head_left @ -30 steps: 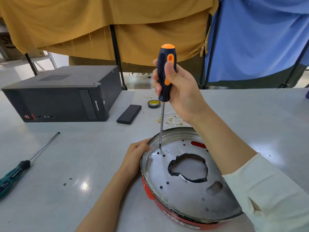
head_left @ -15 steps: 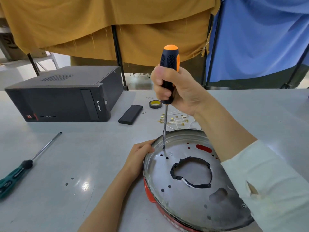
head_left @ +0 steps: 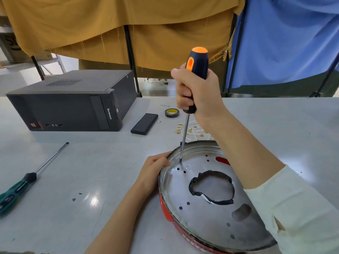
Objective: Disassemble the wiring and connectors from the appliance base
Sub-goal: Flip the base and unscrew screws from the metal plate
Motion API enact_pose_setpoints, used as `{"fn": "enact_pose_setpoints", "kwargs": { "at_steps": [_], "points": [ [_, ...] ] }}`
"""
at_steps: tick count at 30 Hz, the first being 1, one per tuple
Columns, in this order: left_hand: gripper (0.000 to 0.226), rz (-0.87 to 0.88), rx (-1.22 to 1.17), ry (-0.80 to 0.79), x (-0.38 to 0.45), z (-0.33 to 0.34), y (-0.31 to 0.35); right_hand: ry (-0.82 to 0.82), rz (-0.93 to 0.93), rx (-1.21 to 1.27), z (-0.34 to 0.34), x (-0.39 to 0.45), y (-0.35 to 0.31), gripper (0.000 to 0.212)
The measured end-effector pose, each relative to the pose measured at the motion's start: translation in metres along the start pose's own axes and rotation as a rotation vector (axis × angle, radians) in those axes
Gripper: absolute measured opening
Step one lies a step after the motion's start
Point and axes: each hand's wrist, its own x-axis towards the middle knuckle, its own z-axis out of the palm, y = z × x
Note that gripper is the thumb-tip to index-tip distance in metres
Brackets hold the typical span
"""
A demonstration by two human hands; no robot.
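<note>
Since a second ago, the right hand [head_left: 197, 94] has wrapped more fully round the black-and-orange screwdriver [head_left: 192, 92], fingers now curled over the handle where earlier they lay looser along it; the tip stays planted at the same spot. The grip is a closed fist on the handle, with the steel shaft standing almost upright and its tip touching the round silver metal appliance base with a red plastic rim [head_left: 207, 208], near that base's far-left edge. The left hand [head_left: 153, 173] holds the base's left rim, fingers curled over the edge. A loop of black-taped wiring [head_left: 211, 187] lies around the central opening of the base, which sits on the grey counter [head_left: 82, 171] at the near right. Beyond the base, small brass connectors [head_left: 185, 129] lie scattered. Farther back stand a black desktop computer case [head_left: 71, 105], a flat black rectangular block [head_left: 144, 123] and a roll of black tape [head_left: 171, 112]. A green-handled screwdriver [head_left: 23, 182] lies at the counter's left.
</note>
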Motion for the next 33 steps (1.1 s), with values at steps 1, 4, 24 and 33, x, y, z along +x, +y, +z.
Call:
{"fn": "enact_pose_setpoints", "kwargs": {
  "at_steps": [1,4,24,33],
  "points": [
    [0.039,0.001,-0.009,0.0,0.0,0.0,0.0,-0.106,0.041,0.056,-0.002,0.002,-0.001,0.021],
    [0.038,-0.003,-0.014,-0.003,0.0,0.0,0.0,-0.119,0.003,-0.157,-0.008,0.003,0.001,0.022],
    [0.037,-0.009,0.027,-0.01,0.002,0.0,0.001,0.111,-0.075,-0.51,-0.007,-0.008,-0.002,0.038],
    [0.038,-0.003,0.027,-0.031,0.0,0.001,0.002,-0.096,0.025,-0.037,-0.004,0.001,-0.003,0.028]
  ]
}}
